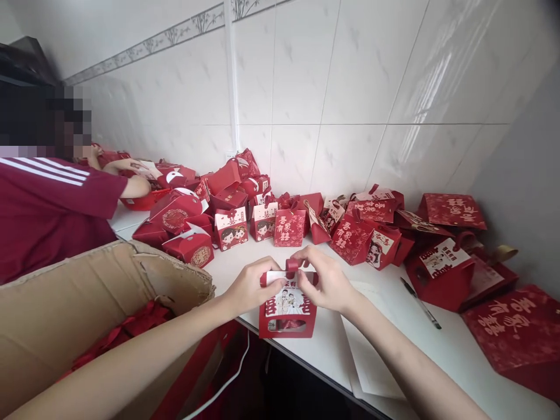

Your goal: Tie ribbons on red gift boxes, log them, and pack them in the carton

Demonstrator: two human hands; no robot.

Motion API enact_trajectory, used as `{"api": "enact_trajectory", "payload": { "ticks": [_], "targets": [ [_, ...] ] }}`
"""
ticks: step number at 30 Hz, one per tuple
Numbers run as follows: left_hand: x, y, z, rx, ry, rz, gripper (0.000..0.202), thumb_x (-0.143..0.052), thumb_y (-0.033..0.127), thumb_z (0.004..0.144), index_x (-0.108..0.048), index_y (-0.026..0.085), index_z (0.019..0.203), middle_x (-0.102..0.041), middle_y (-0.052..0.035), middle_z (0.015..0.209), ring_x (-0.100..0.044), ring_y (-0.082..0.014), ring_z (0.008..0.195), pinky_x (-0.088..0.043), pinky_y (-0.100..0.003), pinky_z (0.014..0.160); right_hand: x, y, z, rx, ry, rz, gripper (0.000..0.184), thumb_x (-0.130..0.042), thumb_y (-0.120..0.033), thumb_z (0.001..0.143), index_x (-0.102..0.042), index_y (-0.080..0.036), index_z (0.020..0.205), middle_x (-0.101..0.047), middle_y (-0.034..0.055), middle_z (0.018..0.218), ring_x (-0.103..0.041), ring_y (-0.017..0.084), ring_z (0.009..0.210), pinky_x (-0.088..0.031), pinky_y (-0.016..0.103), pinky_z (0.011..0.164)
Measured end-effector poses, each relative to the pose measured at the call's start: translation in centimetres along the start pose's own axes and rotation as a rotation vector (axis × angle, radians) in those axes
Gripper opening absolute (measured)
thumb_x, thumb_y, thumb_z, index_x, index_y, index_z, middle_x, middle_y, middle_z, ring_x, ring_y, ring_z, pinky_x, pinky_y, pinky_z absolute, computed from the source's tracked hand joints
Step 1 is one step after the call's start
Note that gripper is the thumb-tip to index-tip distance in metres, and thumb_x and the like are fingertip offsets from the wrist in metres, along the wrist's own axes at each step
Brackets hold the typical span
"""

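Note:
A red gift box [286, 324] with a white printed front and a small window stands upright at the table's front edge. My left hand [254, 286] grips the left side of its top, thumb across the white upper flap. At the top right, my right hand [321, 280] has its thumb and index finger bent around the dark red ribbon loop [291, 265]. Both hands are closed at the box's top, and my fingers hide part of its upper edge.
Many red boxes, among them one with gold writing [289, 227], line the white table [245, 255] by the tiled wall. A pen [420, 302] lies at right. An open cardboard carton [109, 280] with red pieces stands at left. Beyond it a person in a maroon shirt [56, 204] handles boxes.

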State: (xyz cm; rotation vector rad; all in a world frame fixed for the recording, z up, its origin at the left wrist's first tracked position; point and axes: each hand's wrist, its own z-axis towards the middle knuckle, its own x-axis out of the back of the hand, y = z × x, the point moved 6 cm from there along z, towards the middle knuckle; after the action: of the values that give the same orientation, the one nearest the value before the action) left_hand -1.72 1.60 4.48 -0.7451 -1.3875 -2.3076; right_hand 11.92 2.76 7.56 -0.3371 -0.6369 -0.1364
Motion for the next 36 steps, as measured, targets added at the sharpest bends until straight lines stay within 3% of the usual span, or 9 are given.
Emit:
{"api": "enact_trajectory", "payload": {
  "ticks": [3, 7, 11, 14, 16, 21, 29, 36],
  "targets": [
    [-0.2, -0.1, 0.2, -0.013, 0.008, -0.014, 0.008, -0.051, 0.025, 0.081, -0.054, 0.018, 0.080, -0.057, -0.0007, 0.082, -0.056, -0.0132, 0.079, -0.045, -0.025, 0.073, -1.2, 0.8, -0.5, -0.056, 0.041, 0.068, 0.009, -0.042, -0.016, 0.082, -0.049, -0.020, 0.086, -0.056, 0.0009, 0.072, -0.052, 0.013, 0.054, -0.043, 0.025, 0.052],
    [-0.4, -0.1, 0.0, -0.060, 0.097, -0.064, 0.018, -0.054, 0.020, 0.080, -0.048, 0.019, 0.097, -0.059, -0.0029, 0.095, -0.058, -0.0136, 0.090, -0.047, -0.026, 0.081, -1.8, 1.2, -1.5, -0.088, 0.137, 0.049, 0.009, -0.043, -0.016, 0.084, -0.051, -0.021, 0.086, -0.057, 0.0006, 0.071, -0.053, 0.013, 0.055, -0.042, 0.025, 0.051],
    [0.0, 1.0, -0.2, -0.341, 0.248, -0.054, 0.016, -0.052, 0.013, 0.082, -0.039, 0.021, 0.087, -0.059, -0.0037, 0.098, -0.060, -0.0121, 0.088, -0.050, -0.025, 0.076, -1.8, 1.2, -1.9, -0.089, 0.207, 0.068, 0.012, -0.046, -0.017, 0.083, -0.046, -0.021, 0.095, -0.057, -0.0009, 0.071, -0.051, 0.011, 0.050, -0.041, 0.023, 0.047],
    [-0.2, 2.1, -0.5, -0.594, 0.258, 0.104, 0.013, -0.046, 0.007, 0.085, -0.045, 0.019, 0.084, -0.058, -0.0042, 0.094, -0.060, -0.0110, 0.082, -0.050, -0.022, 0.068, -1.5, 1.2, -2.1, -0.048, 0.297, 0.056, 0.012, -0.047, -0.016, 0.081, -0.040, -0.022, 0.089, -0.051, -0.0019, 0.068, -0.049, 0.011, 0.051, -0.041, 0.022, 0.047],
    [-0.4, 2.4, -0.6, -0.657, 0.245, 0.171, 0.019, -0.044, 0.004, 0.085, -0.051, 0.019, 0.094, -0.058, -0.0053, 0.094, -0.059, -0.0117, 0.085, -0.051, -0.024, 0.071, -1.5, 1.2, -2.1, -0.015, 0.293, 0.054, 0.011, -0.047, -0.014, 0.081, -0.040, -0.022, 0.085, -0.049, -0.0015, 0.069, -0.048, 0.011, 0.053, -0.040, 0.022, 0.049],
    [-0.3, 2.2, -0.5, -0.612, 0.264, 0.192, 0.030, -0.048, 0.004, 0.084, -0.052, 0.018, 0.110, -0.059, -0.0062, 0.095, -0.059, -0.0121, 0.087, -0.052, -0.024, 0.075, -1.7, 1.4, -2.2, 0.033, 0.253, 0.103, 0.013, -0.047, -0.011, 0.079, -0.042, -0.021, 0.086, -0.048, -0.0019, 0.068, -0.048, 0.011, 0.055, -0.040, 0.022, 0.050],
    [-0.1, 2.4, -0.3, -0.554, 0.286, 0.210, 0.032, -0.052, 0.007, 0.080, -0.051, 0.017, 0.111, -0.061, -0.0060, 0.093, -0.060, -0.0133, 0.086, -0.053, -0.026, 0.076, -1.5, 1.4, -2.4, -0.022, 0.283, 0.092, 0.014, -0.049, -0.014, 0.079, -0.045, -0.021, 0.091, -0.054, 0.0008, 0.074, -0.055, 0.013, 0.061, -0.044, 0.024, 0.053],
    [-0.1, 2.3, -0.2, -0.524, 0.285, 0.203, 0.030, -0.051, 0.008, 0.080, -0.051, 0.017, 0.109, -0.059, -0.0046, 0.090, -0.059, -0.0128, 0.083, -0.053, -0.025, 0.073, -1.4, 1.3, -2.1, -0.041, 0.286, 0.054, 0.010, -0.048, -0.015, 0.079, -0.047, -0.021, 0.087, -0.055, -0.0005, 0.071, -0.052, 0.012, 0.055, -0.042, 0.022, 0.049]
  ]
}}
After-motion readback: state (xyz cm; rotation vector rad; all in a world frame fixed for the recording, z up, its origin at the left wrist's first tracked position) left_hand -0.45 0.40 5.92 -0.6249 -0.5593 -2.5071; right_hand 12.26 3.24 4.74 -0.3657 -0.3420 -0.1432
